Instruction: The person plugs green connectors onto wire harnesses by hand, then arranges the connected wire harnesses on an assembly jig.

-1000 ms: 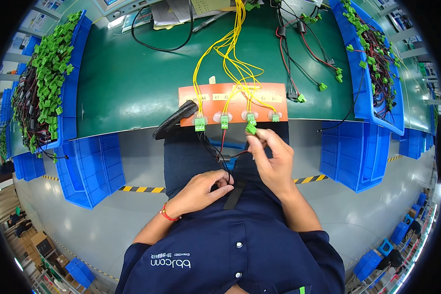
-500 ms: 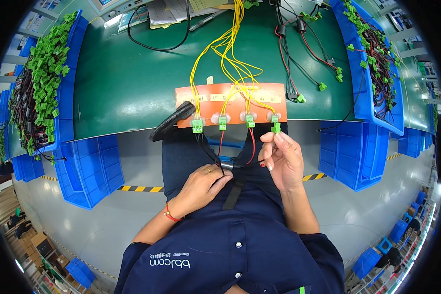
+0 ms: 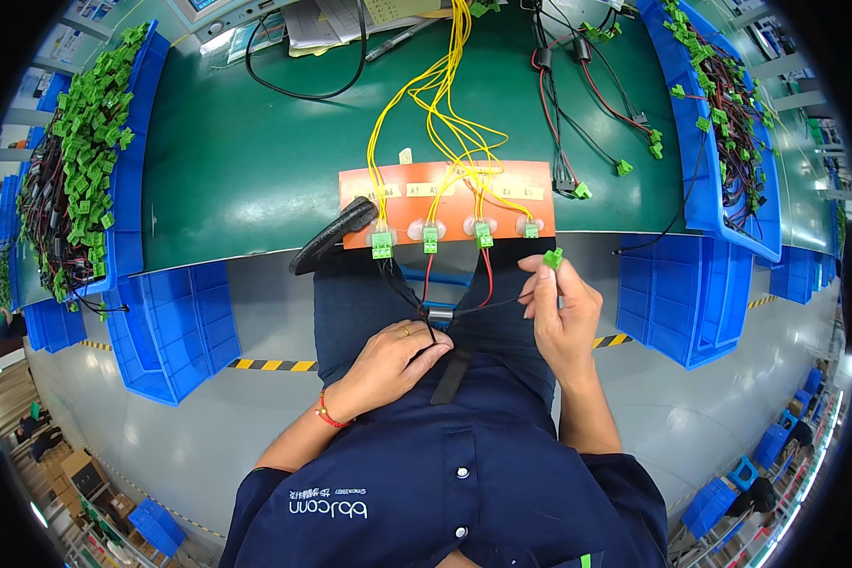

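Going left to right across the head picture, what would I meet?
Blue plastic bin of small green connectors, bare left hand, thin curved red wire, bare right hand pinching one green connector, blue plastic bin of red and black wires.

Noted papers point(image 3: 324, 24) beside a pen point(image 3: 396, 41) on green bench point(image 3: 246, 170); recorded black-and-yellow tape point(image 3: 273, 365) along grey floor point(image 3: 194, 435).

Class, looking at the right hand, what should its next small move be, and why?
Probably ease the small green plastic connector in the right hand forward and leftward to the rightmost green socket on the orange rectangular board: nothing is plugged in there, while the other three positions have red or black insulated leads hanging from them.
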`<state>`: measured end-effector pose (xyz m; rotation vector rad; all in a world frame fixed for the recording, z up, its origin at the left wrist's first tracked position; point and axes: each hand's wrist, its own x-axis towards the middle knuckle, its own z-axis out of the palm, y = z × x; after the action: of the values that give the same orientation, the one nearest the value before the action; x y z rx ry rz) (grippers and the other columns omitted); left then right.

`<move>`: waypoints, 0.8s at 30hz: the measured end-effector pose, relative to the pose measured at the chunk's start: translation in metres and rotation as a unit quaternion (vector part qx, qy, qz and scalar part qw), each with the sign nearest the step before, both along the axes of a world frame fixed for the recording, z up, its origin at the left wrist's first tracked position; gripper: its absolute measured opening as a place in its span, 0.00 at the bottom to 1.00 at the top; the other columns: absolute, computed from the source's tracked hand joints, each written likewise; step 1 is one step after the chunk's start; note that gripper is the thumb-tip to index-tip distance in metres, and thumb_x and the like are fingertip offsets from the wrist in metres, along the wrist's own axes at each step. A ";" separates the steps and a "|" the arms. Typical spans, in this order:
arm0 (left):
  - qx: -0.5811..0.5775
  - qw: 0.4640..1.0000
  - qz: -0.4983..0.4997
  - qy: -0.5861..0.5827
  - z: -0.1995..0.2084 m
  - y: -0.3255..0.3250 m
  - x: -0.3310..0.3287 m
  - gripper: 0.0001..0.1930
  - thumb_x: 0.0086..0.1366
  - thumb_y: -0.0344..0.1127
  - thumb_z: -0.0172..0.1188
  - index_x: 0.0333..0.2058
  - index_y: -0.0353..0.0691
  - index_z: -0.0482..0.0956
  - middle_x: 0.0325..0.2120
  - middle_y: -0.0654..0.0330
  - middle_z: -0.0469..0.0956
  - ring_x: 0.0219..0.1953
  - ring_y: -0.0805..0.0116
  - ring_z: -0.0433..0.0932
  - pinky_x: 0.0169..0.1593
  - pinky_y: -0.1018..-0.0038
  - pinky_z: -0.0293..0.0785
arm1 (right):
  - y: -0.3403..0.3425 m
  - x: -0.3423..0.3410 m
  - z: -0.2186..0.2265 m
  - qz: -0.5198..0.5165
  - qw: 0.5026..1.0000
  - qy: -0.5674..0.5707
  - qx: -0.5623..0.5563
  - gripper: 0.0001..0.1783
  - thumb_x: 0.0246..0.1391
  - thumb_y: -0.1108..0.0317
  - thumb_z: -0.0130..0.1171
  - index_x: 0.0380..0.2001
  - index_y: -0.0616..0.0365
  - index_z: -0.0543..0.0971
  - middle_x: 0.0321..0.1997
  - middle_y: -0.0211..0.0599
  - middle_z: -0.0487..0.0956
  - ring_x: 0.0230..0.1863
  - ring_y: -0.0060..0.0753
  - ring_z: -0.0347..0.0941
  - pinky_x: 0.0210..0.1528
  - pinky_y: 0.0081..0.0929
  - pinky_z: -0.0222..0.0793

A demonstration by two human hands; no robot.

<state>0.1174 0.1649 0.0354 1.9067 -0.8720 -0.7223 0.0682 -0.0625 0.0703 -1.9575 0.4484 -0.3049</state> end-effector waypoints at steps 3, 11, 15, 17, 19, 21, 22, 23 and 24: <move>-0.004 1.000 0.002 0.000 0.000 0.000 -0.001 0.07 0.65 0.33 0.58 0.38 0.36 0.81 0.35 0.56 0.81 0.39 0.55 0.79 0.45 0.67 0.74 | 0.003 0.000 -0.002 0.039 0.994 0.020 0.104 0.15 0.67 0.69 0.43 0.33 0.65 0.78 0.21 0.29 0.73 0.19 0.17 0.68 0.23 0.18 0.64; -0.011 0.999 -0.005 0.030 0.004 0.002 -0.004 0.09 0.66 0.34 0.57 0.40 0.38 0.81 0.33 0.55 0.81 0.38 0.56 0.79 0.44 0.66 0.74 | -0.009 0.019 -0.014 0.128 0.871 0.045 0.472 0.24 0.63 0.60 0.38 0.21 0.63 0.74 0.12 0.25 0.63 0.13 0.15 0.52 0.20 0.18 0.52; -0.068 0.989 -0.034 0.125 0.004 0.001 -0.004 0.10 0.68 0.35 0.56 0.42 0.39 0.82 0.38 0.56 0.82 0.43 0.58 0.79 0.49 0.68 0.73 | -0.013 0.024 -0.018 0.162 0.751 0.002 0.640 0.24 0.64 0.60 0.37 0.18 0.60 0.71 0.10 0.23 0.58 0.12 0.17 0.49 0.19 0.20 0.51; -0.086 0.983 -0.050 0.156 0.006 -0.001 -0.002 0.10 0.68 0.35 0.56 0.43 0.40 0.82 0.40 0.57 0.82 0.45 0.59 0.80 0.51 0.69 0.73 | -0.016 0.027 -0.020 0.175 0.721 0.003 0.671 0.24 0.64 0.59 0.38 0.17 0.60 0.70 0.11 0.23 0.58 0.12 0.18 0.49 0.20 0.20 0.52; -0.127 0.958 -0.082 0.242 0.012 -0.004 -0.002 0.11 0.69 0.34 0.55 0.45 0.39 0.82 0.44 0.56 0.81 0.49 0.61 0.79 0.54 0.69 0.72 | -0.021 0.026 -0.023 0.182 0.705 0.002 0.685 0.24 0.64 0.58 0.38 0.17 0.59 0.70 0.11 0.24 0.58 0.12 0.18 0.49 0.20 0.20 0.52; -0.139 0.943 -0.097 0.288 0.020 -0.006 0.001 0.11 0.69 0.34 0.55 0.45 0.38 0.81 0.45 0.55 0.81 0.51 0.61 0.78 0.55 0.69 0.71 | -0.030 0.024 -0.032 0.215 0.803 0.031 0.556 0.25 0.66 0.54 0.40 0.28 0.64 0.76 0.20 0.30 0.70 0.20 0.20 0.64 0.27 0.20 0.63; -0.149 0.924 -0.111 0.333 0.022 -0.006 0.003 0.12 0.69 0.33 0.55 0.46 0.36 0.81 0.46 0.54 0.81 0.52 0.61 0.77 0.56 0.68 0.71 | -0.029 0.022 -0.033 0.218 0.802 0.030 0.556 0.25 0.66 0.54 0.40 0.28 0.64 0.76 0.20 0.30 0.70 0.20 0.20 0.64 0.27 0.20 0.63; -0.169 0.921 -0.113 0.331 0.021 -0.006 0.002 0.13 0.70 0.33 0.54 0.47 0.34 0.81 0.46 0.53 0.80 0.53 0.62 0.76 0.57 0.69 0.70 | -0.025 0.018 -0.033 0.232 0.859 0.020 0.457 0.25 0.67 0.52 0.41 0.36 0.66 0.76 0.27 0.33 0.74 0.28 0.22 0.68 0.34 0.22 0.66; -0.171 0.922 -0.112 0.329 0.019 -0.005 0.001 0.13 0.70 0.33 0.54 0.47 0.34 0.81 0.46 0.53 0.80 0.53 0.62 0.76 0.57 0.69 0.70 | -0.023 0.012 -0.032 0.242 0.905 0.011 0.349 0.28 0.68 0.50 0.41 0.44 0.68 0.76 0.34 0.35 0.77 0.36 0.24 0.73 0.41 0.24 0.69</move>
<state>0.1180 0.1598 0.0543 1.1424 -0.7202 -1.1742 0.0806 -0.0858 0.0388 -1.3006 0.0460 0.1859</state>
